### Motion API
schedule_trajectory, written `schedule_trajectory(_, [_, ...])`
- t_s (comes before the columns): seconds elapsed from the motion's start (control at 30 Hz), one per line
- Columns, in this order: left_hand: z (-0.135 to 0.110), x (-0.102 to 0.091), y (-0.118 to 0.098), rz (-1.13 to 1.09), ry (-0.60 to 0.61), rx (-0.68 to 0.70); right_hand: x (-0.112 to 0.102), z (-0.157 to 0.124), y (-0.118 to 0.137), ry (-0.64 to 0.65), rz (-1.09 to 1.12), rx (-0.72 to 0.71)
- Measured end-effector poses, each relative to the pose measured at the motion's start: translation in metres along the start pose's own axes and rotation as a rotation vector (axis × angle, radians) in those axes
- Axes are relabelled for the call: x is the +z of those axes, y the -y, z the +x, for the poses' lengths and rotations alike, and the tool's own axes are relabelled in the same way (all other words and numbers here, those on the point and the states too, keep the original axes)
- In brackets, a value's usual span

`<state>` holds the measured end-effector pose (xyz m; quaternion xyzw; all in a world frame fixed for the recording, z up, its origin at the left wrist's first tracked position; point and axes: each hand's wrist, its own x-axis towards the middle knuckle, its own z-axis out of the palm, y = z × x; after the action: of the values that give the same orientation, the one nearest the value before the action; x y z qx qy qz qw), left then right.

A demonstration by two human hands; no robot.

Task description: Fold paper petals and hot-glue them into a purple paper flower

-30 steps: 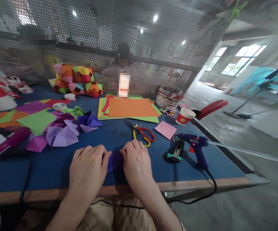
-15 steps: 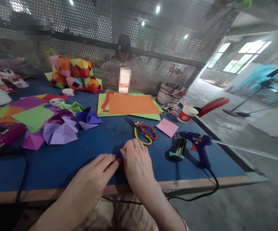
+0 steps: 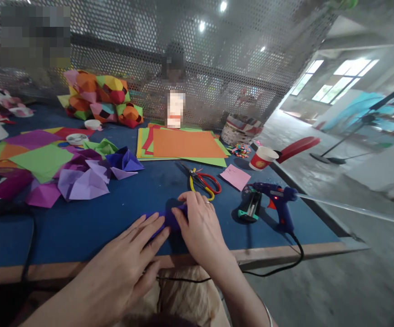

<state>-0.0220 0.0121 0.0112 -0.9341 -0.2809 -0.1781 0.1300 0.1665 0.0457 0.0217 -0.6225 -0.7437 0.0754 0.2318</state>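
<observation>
Purple-blue paper (image 3: 172, 221) on bench (image 3: 115, 227), near front edge, between both hands. Left hand (image 3: 129, 254): fingers flat on it, slightly apart, 8 o'clock. Right hand (image 3: 202, 222) at 3, fingers curled over its right end; I can't tell if they're clamped. From the paper: scissors (image 3: 194, 173) at 1, orange sheet (image 3: 190, 143) at 12, glue gun (image 3: 281, 202) at 3.

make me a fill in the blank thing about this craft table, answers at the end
The left hand and right hand both touch one blue piece of ____.
A finger of the right hand wears a ____.
The top sheet of the stack is ____.
The single square sheet nearest the paper cup is ____.
Missing words: paper; ring; orange; pink
</observation>
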Motion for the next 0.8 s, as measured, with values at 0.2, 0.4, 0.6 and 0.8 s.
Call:
schedule_trajectory(0.2, [-0.001,0.002,0.001,-0.071,0.0,-0.045,-0.003,-0.016,-0.001,-0.014,0.021,-0.062])
schedule_trajectory(0.4, [-0.008,0.0,0.004,-0.075,0.005,-0.058,-0.001,-0.019,-0.003,-0.021,0.017,-0.051])
schedule_trajectory(0.6, [-0.007,0.0,0.004,-0.077,0.029,-0.038,-0.001,-0.02,-0.002,-0.023,0.014,-0.046])
schedule_trajectory(0.8, [-0.003,-0.002,0.003,-0.092,0.017,-0.052,-0.003,-0.02,-0.001,0.017,0.043,-0.015])
